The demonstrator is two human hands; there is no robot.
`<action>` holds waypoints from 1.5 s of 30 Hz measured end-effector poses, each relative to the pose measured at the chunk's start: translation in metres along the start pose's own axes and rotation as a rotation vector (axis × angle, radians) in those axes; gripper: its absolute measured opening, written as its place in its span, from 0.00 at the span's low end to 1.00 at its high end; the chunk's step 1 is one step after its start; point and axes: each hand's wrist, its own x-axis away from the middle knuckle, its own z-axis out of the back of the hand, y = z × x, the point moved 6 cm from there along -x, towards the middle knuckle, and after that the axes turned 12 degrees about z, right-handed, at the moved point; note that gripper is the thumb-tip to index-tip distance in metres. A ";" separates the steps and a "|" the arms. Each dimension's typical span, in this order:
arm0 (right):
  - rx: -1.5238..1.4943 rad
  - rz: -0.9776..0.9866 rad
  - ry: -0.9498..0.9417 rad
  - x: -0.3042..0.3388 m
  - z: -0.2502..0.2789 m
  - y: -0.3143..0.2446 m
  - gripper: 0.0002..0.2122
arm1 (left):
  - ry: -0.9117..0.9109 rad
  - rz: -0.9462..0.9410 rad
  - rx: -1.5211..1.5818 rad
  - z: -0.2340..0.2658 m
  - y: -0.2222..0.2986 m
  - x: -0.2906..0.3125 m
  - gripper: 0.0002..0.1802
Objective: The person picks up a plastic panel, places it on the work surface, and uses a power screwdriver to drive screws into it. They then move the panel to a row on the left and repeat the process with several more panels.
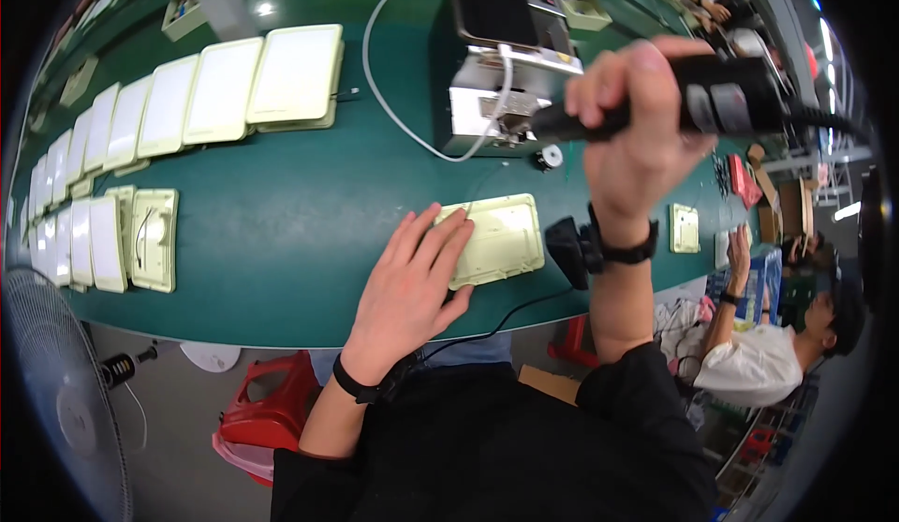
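Observation:
My right hand [635, 115] is wrapped round a black electric screwdriver [721, 96], raised over the table and held roughly level. Its nose points left, at the front of a metal box-shaped machine [473, 115], probably a screw feeder; whether the tip touches it, I cannot tell. Below, a pale green plastic casing [496, 241] lies on the green table with its ribbed inside up. My left hand [412, 269] rests on the casing's left end, fingers stretched out and the thumb near its front edge. A small black-and-silver round part [549, 157] sits beside the machine.
Rows of white-faced panels [220, 87] overlap along the left of the table, with open casings [154, 241] nearer. A white cable [370, 63] loops round the machine. A fan [70, 400] and red stool [272, 400] stand at lower left. A co-worker [758, 363] sits at right.

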 end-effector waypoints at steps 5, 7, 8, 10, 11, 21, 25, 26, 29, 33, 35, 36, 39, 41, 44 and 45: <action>-0.183 -0.110 -0.045 0.034 0.020 -0.019 0.08 | 0.035 -0.006 0.040 -0.002 -0.005 0.003 0.41; -0.300 -0.124 -0.090 0.054 0.022 -0.038 0.11 | 0.046 -0.036 -0.002 0.000 -0.004 0.006 0.40; -0.359 -0.152 -0.137 0.066 0.020 -0.050 0.12 | 0.045 -0.020 0.003 0.000 -0.007 0.006 0.40; -0.393 -0.176 -0.180 0.076 0.023 -0.072 0.13 | 0.023 -0.017 0.032 -0.001 -0.005 0.003 0.41; -0.341 -0.224 -0.210 0.082 0.019 -0.079 0.13 | 0.011 -0.015 0.043 -0.002 -0.004 0.002 0.41; -0.372 0.048 -0.040 0.037 0.020 -0.050 0.10 | 0.027 -0.019 0.046 -0.003 -0.004 0.006 0.42; -0.092 0.045 0.104 -0.003 0.011 -0.007 0.06 | 0.024 -0.021 0.049 -0.005 -0.001 0.003 0.41; -0.092 0.049 0.105 -0.004 0.012 -0.008 0.06 | 0.024 -0.021 0.054 -0.005 -0.002 0.002 0.41; -0.099 -0.013 0.094 0.004 0.011 -0.004 0.05 | 0.039 -0.005 0.052 -0.003 -0.005 0.002 0.41; -0.299 -0.104 -0.005 0.029 0.019 -0.017 0.09 | 0.029 -0.013 0.059 -0.003 -0.006 0.003 0.42; -0.383 -0.169 -0.045 0.049 0.020 -0.037 0.10 | 0.030 -0.015 0.051 -0.003 -0.008 0.005 0.42; -0.456 -0.218 -0.078 0.059 0.019 -0.050 0.11 | 0.027 -0.004 0.053 -0.003 -0.007 0.005 0.42; -0.408 -0.325 -0.163 0.084 0.017 -0.075 0.13 | 0.015 -0.026 0.053 -0.004 -0.004 0.003 0.43; -0.376 -0.389 -0.203 0.096 0.013 -0.081 0.13 | 0.005 -0.017 0.049 -0.005 -0.006 0.006 0.43; -0.322 -0.444 -0.232 0.104 0.012 -0.081 0.14 | -0.007 -0.013 0.054 -0.008 -0.007 0.006 0.43; -0.348 -0.444 -0.210 0.104 0.014 -0.081 0.14 | -0.004 -0.014 0.046 -0.006 -0.005 0.006 0.43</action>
